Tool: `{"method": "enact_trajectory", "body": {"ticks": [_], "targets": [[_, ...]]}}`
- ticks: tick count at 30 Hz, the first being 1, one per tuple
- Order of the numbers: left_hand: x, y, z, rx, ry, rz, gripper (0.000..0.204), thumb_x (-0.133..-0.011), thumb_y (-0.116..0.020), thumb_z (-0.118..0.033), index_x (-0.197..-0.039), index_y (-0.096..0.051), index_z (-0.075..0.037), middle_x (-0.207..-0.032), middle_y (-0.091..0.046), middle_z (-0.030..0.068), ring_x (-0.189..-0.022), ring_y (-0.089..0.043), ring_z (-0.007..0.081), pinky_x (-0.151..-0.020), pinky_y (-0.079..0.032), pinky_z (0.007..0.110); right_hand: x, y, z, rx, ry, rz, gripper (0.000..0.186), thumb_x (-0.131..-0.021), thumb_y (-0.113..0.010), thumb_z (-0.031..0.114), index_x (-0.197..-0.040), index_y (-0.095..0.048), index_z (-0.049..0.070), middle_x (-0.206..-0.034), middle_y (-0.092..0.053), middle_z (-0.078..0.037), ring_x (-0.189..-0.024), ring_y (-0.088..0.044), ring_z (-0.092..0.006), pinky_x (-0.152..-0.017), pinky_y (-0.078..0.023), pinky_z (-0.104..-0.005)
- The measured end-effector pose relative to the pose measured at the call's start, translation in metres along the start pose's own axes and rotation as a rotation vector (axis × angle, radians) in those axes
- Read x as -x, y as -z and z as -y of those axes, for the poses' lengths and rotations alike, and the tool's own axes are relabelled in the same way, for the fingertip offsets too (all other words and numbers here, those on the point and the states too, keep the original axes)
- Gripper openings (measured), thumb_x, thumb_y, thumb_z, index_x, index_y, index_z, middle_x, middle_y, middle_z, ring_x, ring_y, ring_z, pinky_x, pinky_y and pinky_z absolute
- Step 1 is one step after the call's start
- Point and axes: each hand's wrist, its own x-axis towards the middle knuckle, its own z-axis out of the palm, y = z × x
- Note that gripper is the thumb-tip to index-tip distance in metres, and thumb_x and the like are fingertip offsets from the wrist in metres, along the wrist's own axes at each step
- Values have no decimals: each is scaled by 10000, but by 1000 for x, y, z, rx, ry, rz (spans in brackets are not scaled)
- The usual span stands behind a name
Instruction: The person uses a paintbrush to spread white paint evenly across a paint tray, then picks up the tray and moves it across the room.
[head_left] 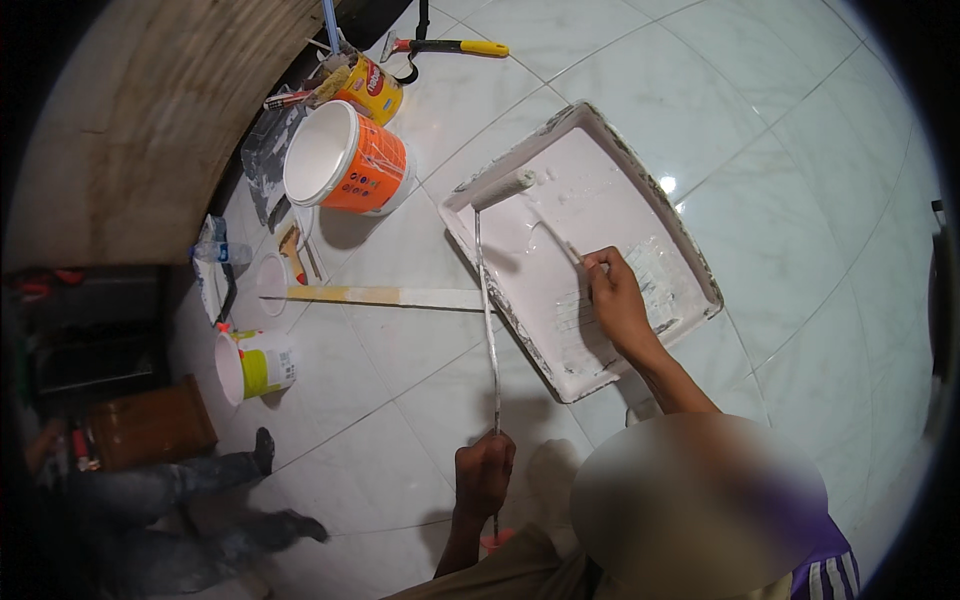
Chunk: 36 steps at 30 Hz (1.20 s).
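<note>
My left hand is closed around the handle of a paint roller, whose long thin rod runs up to the tray. The paint-covered roller sleeve rests at the far left end of the paint tray. Over the tray's ridged part, my right hand grips a thin pale stick that slants toward the sleeve. Whether the stick's far end touches the paint is unclear. Pale pinkish-white paint covers the tray floor, and its rim is caked with dried paint.
Left of the tray stand a white bucket with an orange label, a yellow can of brushes and a smaller white-and-green pot. A long flat strip reaches the tray. A scraper lies beyond. Another person's legs are lower left.
</note>
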Motion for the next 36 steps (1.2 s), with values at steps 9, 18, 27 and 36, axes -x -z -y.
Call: {"method": "enact_trajectory", "body": {"ticks": [9,18,27,36], "targets": [[0,-4,-4,61,54,3,383,-1051,-404,-170,-713,-472,-5,-604,-484,84,-473,-485,216,-476,-382,354,-5,0,-16,1,-24,111,237,-1042,-502,219,-1064,-585,-1,-785,-595,-117,-735,-547,-207,-719,-456,-389],[0,-2,-1,83,18,27,373,-1051,-409,-155,-722,-489,2,-600,-461,64,-489,-459,164,-481,-377,346,2,6,4,29,-73,244,251,-1036,-498,217,-1060,-598,-12,-803,-603,-125,-776,-573,-205,-752,-464,-369],[3,0,1,145,160,23,419,-1069,-373,-241,-728,-512,-40,-586,-470,52,-480,-470,178,-487,-389,333,-1,5,2,-43,-7,106,256,-1040,-496,226,-1064,-588,-11,-801,-610,-131,-740,-569,-215,-736,-468,-371],[4,-1,2,79,66,33,374,-1061,-386,-190,-744,-512,-38,-615,-479,65,-492,-480,186,-492,-397,334,-7,11,-1,14,-54,62,243,-1043,-508,222,-1074,-580,-8,-815,-614,-136,-776,-577,-214,-756,-468,-369]]}}
